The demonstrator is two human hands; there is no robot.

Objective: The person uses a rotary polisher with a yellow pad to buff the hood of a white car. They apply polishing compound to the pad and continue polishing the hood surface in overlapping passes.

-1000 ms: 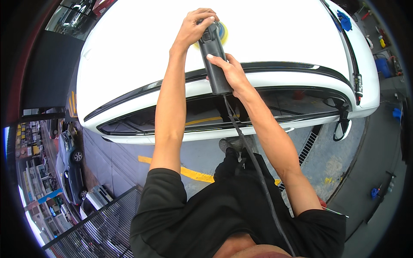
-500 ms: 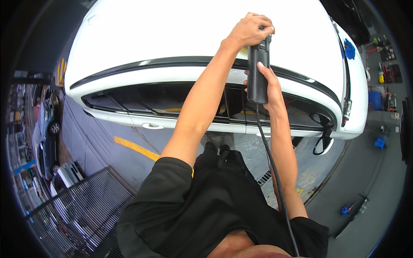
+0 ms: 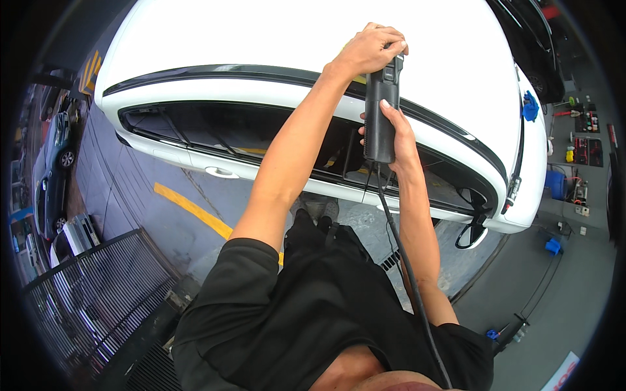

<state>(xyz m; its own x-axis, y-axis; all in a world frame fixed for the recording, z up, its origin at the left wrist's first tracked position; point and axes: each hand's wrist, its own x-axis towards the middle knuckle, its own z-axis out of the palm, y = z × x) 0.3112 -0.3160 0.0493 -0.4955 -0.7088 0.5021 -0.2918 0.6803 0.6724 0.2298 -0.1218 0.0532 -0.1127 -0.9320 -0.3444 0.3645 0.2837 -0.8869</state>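
Note:
A black corded polisher (image 3: 379, 133) is held over the roof edge of a white car (image 3: 274, 39). My left hand (image 3: 375, 49) is closed over the polisher's far end, and its fingers curl around the front. Lower down, my right hand (image 3: 400, 133) wraps the body, thumb on top and fingertips showing on the left side. A thick black cable (image 3: 405, 260) runs from the near end down past my right forearm. The polisher's working face is hidden beneath it; only a bit of yellow shows beside my left wrist.
Below the roof are the dark side windows (image 3: 222, 127) and the wing mirror (image 3: 471, 236). A blue cloth (image 3: 530, 106) lies near the windscreen. Tools hang along the right wall. A slatted gate (image 3: 98, 293) stands at lower left, with a parked dark car (image 3: 53, 179) beyond it.
The view has turned a little, so the car appears shifted. Both hands and the polisher sit slightly further left in the picture, with the same grip.

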